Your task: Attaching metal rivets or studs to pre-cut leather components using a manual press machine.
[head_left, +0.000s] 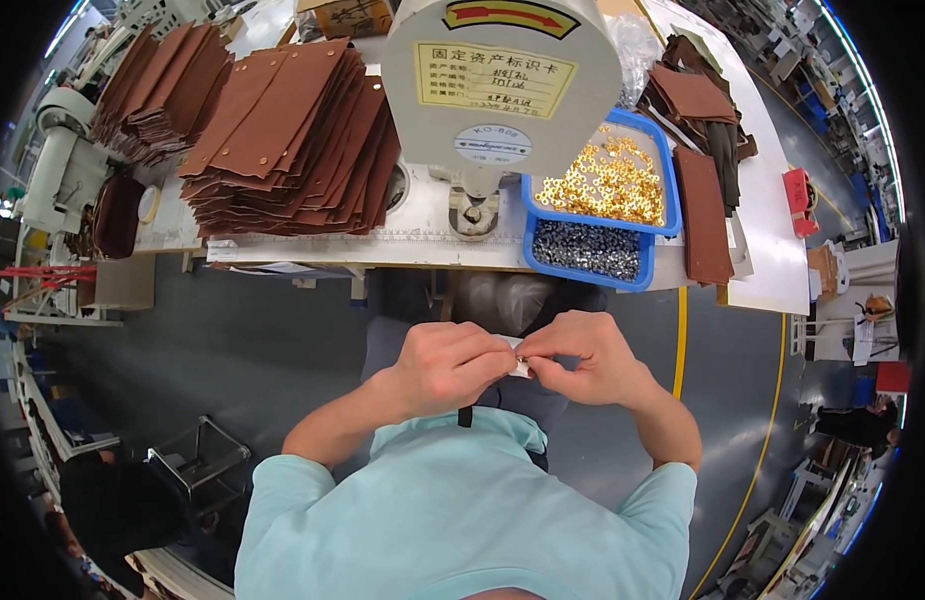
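My left hand and my right hand meet over my lap, below the table edge. Between the left fingers is a small white piece, paper or cloth; I cannot tell which. The right thumb and forefinger pinch a tiny gold-coloured metal fitting against this white piece. Ahead of my hands stands a white press machine, its lower tool just above the table's front edge. To its right, one blue tray holds gold ring-shaped fittings, and a second blue tray holds dark silver ones.
Tall stacks of brown leather panels with gold fittings lie left of the machine. More brown panels and dark pieces lie at the right. A person in dark clothing and a metal-framed cart are behind me at the left.
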Demonstrator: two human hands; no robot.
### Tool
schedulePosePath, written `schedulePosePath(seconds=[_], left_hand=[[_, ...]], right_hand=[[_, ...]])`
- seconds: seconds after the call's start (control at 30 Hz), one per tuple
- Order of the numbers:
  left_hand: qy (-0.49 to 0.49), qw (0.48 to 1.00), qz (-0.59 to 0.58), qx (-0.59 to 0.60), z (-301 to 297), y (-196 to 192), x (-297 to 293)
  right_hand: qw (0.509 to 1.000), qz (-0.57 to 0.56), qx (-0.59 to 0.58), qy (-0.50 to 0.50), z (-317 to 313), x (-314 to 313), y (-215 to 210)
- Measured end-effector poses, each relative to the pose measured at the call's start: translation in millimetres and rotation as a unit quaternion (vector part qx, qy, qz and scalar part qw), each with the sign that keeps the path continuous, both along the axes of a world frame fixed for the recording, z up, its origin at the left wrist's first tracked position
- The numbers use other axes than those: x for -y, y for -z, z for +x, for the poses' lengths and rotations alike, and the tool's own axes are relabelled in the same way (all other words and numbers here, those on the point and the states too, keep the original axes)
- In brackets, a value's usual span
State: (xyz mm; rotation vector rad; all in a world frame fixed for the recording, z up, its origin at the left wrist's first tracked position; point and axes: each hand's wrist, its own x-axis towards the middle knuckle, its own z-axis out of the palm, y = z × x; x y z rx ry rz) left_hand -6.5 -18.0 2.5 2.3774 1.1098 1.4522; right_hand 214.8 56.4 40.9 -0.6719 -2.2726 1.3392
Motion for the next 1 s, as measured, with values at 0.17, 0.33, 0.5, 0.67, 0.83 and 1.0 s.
schedulePosePath(seconds=[0.17, 0.33, 0.5, 0.67, 0.83, 1.0], left_hand=[[-0.011, 0.998, -0.051, 0.027, 0, -1, 1], [-0.015, 0.994, -0.097, 0.042, -3, -3, 5], [-0.009, 0.990, -0.112, 0.081, 1, 0, 8], [-0.013, 0.989, -0.115, 0.086, 0, -9, 7], [-0.035, 0.970, -0.234, -0.061, -8, -29, 5], [0.018, 0.960, -0.241, -0.139, -19, -21, -2]], right_hand=[[0.993, 0.114, -0.037, -0.022, -1, -3, 2], [0.988, 0.150, -0.026, -0.017, -6, -3, 11], [0.987, 0.163, -0.018, 0.006, -5, -2, 22], [0.981, 0.194, -0.024, 0.021, -8, 2, 23], [0.956, 0.272, -0.104, 0.044, -19, 0, 32], [0.957, 0.262, -0.121, 0.040, -25, 5, 34]])
